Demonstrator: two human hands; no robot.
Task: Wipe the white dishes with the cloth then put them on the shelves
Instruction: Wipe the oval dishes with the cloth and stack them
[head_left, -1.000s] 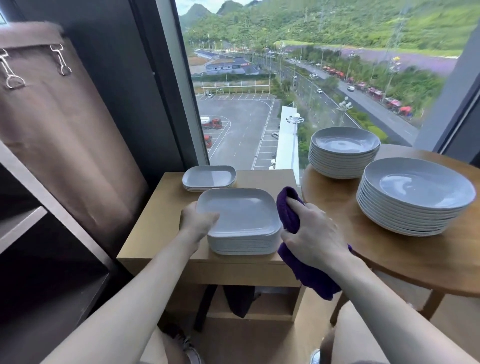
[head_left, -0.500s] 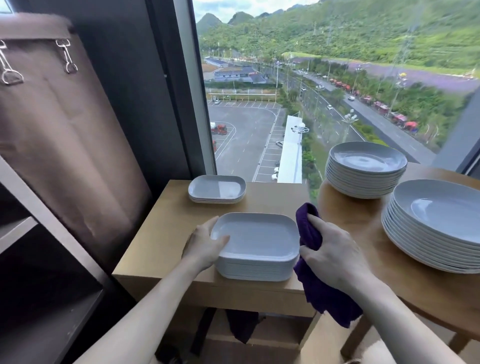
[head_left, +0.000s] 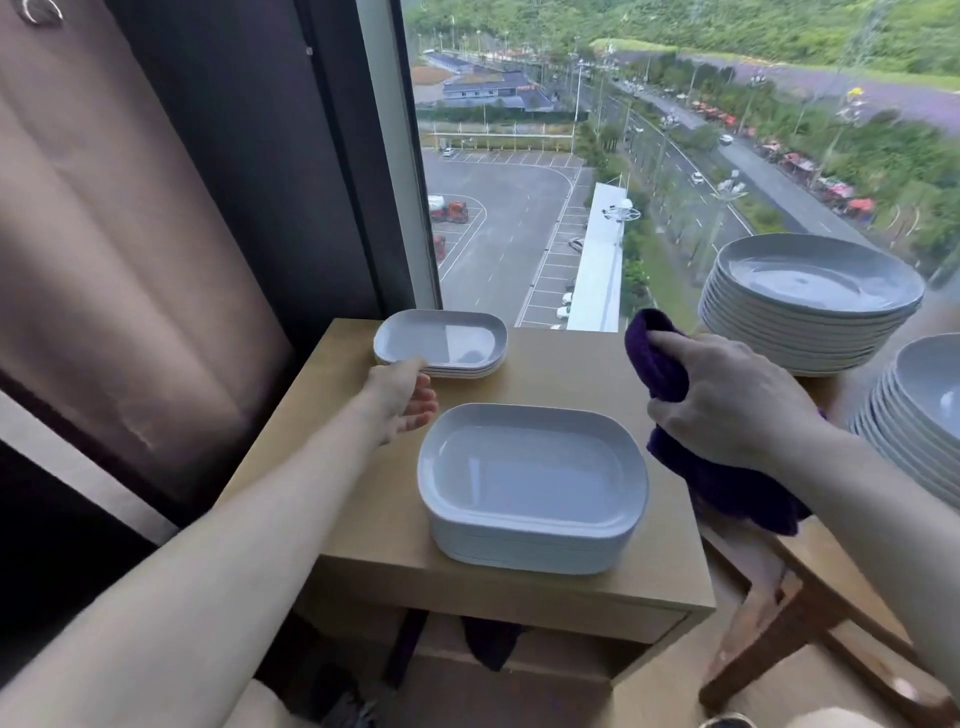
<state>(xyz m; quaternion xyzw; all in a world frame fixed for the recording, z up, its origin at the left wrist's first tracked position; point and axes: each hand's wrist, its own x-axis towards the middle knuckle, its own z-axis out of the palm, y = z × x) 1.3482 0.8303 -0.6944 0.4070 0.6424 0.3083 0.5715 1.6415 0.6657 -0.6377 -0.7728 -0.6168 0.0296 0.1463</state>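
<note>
A tall stack of white rectangular dishes (head_left: 530, 483) stands near the front of a small wooden side table (head_left: 363, 499). A lower stack of the same dishes (head_left: 447, 340) sits at the table's back left. My left hand (head_left: 402, 397) hovers between the two stacks, fingers relaxed and holding nothing, its fingertips near the low stack's front rim. My right hand (head_left: 727, 400) grips a bunched purple cloth (head_left: 660, 364) just right of the tall stack, above the table's right edge.
Two stacks of round white plates, one at the back (head_left: 810, 301) and one at the right edge (head_left: 919, 415), stand on a round wooden table (head_left: 826, 561). A brown curtain (head_left: 104, 249) hangs at left. A window (head_left: 571, 156) lies behind the tables.
My left hand let go of the tall stack's left rim and moved back toward the low stack. My right hand rose with the cloth. The view moved closer and tilted down.
</note>
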